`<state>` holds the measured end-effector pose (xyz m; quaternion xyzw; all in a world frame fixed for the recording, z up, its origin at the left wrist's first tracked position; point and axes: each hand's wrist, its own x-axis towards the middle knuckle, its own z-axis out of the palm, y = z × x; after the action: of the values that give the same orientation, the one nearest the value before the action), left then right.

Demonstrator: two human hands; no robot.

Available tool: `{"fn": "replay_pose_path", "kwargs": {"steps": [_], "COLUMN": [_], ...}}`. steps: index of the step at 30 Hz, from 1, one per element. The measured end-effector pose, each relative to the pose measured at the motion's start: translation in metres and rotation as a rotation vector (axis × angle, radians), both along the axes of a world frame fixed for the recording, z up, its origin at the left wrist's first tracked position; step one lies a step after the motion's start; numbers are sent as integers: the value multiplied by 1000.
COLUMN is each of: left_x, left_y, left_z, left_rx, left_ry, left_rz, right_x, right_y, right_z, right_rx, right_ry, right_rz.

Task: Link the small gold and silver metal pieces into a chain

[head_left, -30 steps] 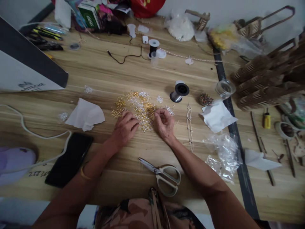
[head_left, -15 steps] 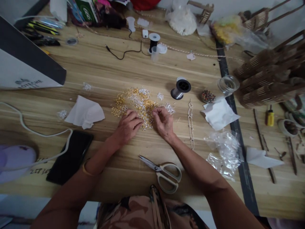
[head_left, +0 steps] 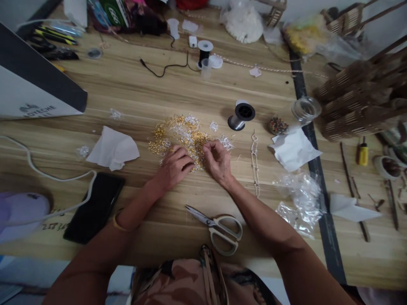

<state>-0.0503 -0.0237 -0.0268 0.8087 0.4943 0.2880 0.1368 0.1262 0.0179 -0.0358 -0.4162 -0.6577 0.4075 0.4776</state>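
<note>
A pile of tiny gold and silver jewelry findings (head_left: 193, 137) lies on the wooden table, with small rings on its left side. At the pile's lower left edge, my left hand (head_left: 176, 166) rests palm down, its fingers bent and drawn together over the small pieces. My right hand (head_left: 218, 162) is at the right edge, thumb and forefinger pinched near the gold bits. Whatever either hand's fingertips hold is too small to make out. Silver pins (head_left: 226, 143) lie just beyond my right hand. Scissors (head_left: 216, 226) with pale handles lie slightly parted below both hands.
Right of the pile are a wire spool (head_left: 241, 116), a beaded chain (head_left: 255, 165), a glass jar (head_left: 305, 111) and clear plastic bags (head_left: 300, 203). On the left are crumpled white paper (head_left: 112, 148), a black phone-like slab (head_left: 94, 207), a white cable (head_left: 28, 163) and a box (head_left: 41, 84).
My left hand has shifted slightly right and down, uncovering more of the small rings. My right hand stays nearly in place. The whole view has tilted a little.
</note>
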Motion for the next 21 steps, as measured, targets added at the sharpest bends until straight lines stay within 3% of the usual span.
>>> {"fn": "replay_pose_path", "kwargs": {"steps": [9,21], "left_x": [0,3], "left_y": [-1,-2], "left_z": [2,3], "left_rx": [37,9], "left_ry": [-1,14], "left_rz": [61,-17], "right_x": [0,-1], "right_y": [-1,-1], "right_z": [1,4], "right_rx": [-21,-18], "right_ry": [25,19], "right_rz": [-5,-17]}}
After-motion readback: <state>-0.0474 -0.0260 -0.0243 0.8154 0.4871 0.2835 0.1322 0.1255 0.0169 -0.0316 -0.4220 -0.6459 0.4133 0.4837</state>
